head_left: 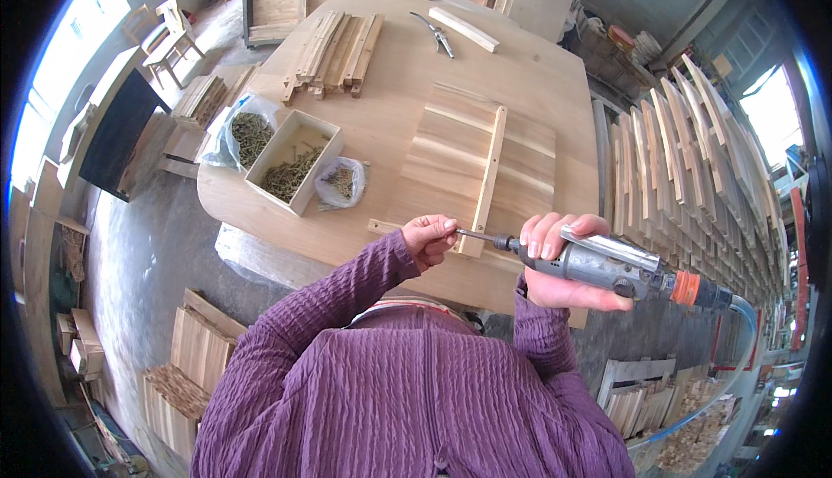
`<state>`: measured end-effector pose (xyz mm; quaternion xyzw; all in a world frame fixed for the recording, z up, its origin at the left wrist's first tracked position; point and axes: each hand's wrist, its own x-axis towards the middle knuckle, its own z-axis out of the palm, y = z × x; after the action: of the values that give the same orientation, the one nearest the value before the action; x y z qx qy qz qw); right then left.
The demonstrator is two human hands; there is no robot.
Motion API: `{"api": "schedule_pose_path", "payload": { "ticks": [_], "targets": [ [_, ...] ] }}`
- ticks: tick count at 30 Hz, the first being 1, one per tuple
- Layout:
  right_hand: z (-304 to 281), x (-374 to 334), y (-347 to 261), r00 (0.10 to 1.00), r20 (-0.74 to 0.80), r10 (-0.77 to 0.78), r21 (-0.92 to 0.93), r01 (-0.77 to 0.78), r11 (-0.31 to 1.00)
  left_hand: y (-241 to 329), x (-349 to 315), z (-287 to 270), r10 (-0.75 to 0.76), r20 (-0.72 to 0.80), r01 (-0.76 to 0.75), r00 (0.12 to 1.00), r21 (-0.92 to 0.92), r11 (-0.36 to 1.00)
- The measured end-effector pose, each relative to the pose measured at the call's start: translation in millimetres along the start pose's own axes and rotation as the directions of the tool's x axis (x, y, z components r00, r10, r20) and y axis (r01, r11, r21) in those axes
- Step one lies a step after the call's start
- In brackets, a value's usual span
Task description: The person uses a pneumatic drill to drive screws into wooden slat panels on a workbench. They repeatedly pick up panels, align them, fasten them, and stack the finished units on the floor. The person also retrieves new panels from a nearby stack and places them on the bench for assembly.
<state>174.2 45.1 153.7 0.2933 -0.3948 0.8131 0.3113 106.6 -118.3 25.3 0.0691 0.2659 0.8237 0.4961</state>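
Observation:
My right hand (563, 257) is wrapped round a silver air screwdriver (607, 266) with an orange collar and a clear blue hose. Its long thin bit (477, 235) points left, level above the table's near edge. At the bit's tip my left hand (428, 240) is closed in a pinch; anything small between those fingers is hidden. Just beyond lies a flat wooden panel (446, 153) of joined boards. A drilled wooden strip (491, 170) runs across it, its near end close to the bit. Another strip (381, 227) pokes out left of my left hand.
Left on the table (251, 231) stand a white box (299, 201) of screws, a plastic bag (251, 136) of screws and a smaller bag (341, 182). Farther back are stacked strips (338, 53), a metal air gun (442, 42) and a wooden bar (464, 29). Panels (693, 157) stand right.

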Motion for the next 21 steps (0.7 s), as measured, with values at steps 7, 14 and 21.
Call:
{"api": "schedule_pose_path", "payload": {
  "ticks": [7,14,21],
  "targets": [
    [7.6,-1.1,9.3,0.996,-0.062,-0.058,-0.012,0.057,0.998,-7.6,-0.8,8.6,0.024,-0.094,-0.048,0.995,-0.256,0.965],
    [-0.5,5.6,13.0,0.990,-0.059,-0.127,-0.084,0.121,0.989,-1.1,-7.4,27.5,0.067,-0.236,-0.071,0.970,-0.006,0.997],
    [-22.3,14.9,-2.0,0.974,-0.095,-0.206,-0.208,0.183,0.961,64.6,-45.1,-88.8,0.770,-0.462,-0.118,0.441,0.820,0.560]
  ]
}}
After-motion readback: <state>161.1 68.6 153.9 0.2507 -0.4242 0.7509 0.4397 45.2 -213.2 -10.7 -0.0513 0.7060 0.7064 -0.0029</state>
